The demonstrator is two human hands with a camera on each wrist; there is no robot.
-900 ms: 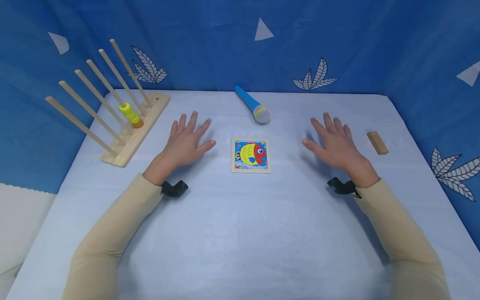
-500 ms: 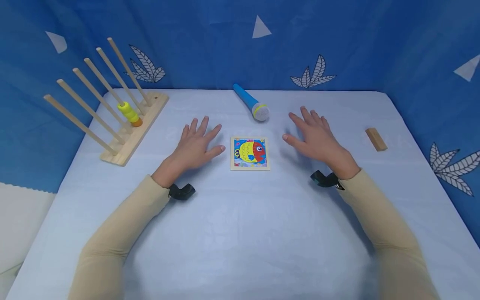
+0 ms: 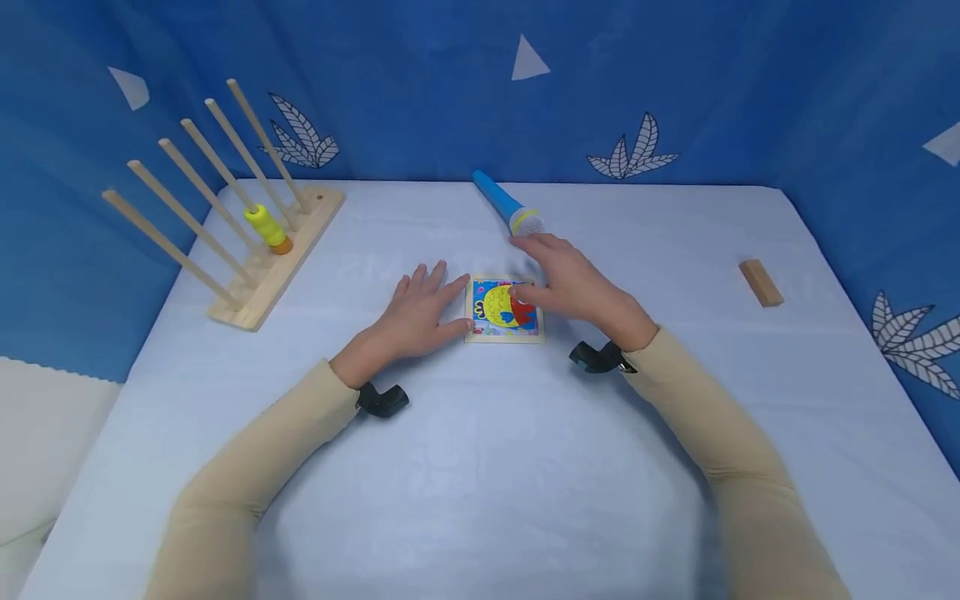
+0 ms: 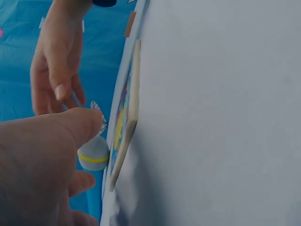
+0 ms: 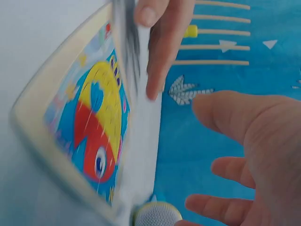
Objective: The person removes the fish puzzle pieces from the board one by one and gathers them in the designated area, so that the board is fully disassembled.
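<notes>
A: How are the fingers of the left hand [image 3: 411,323] held?
B: They are spread, with the thumb held apart from them and pointed at the puzzle [image 3: 495,322].
A: And those of the right hand [image 3: 573,283]?
B: In the right wrist view they are seen loosely bent, with gaps between them, and the thumb is kept well away from the other fingers. Nothing is pinched by either hand.
A: Is the puzzle touched?
B: By the right hand, no; it is held above the right part of the puzzle, and the fish's red head is partly covered in the head view. Whether the left edge is touched by the left thumb cannot be told.
A: Where is the puzzle placed?
B: It is laid flat on the white table [image 3: 480,483], between the hands, its yellow and red fish facing up.
A: What is found farther out?
B: A blue microphone [image 3: 497,197] is laid just beyond, its grey head turned toward the right fingertips. At the far left a wooden peg rack [image 3: 300,242] is stood, with yellow beads [image 3: 264,223] stacked over an orange one. A wooden block [image 3: 761,283] is placed near the right edge.
</notes>
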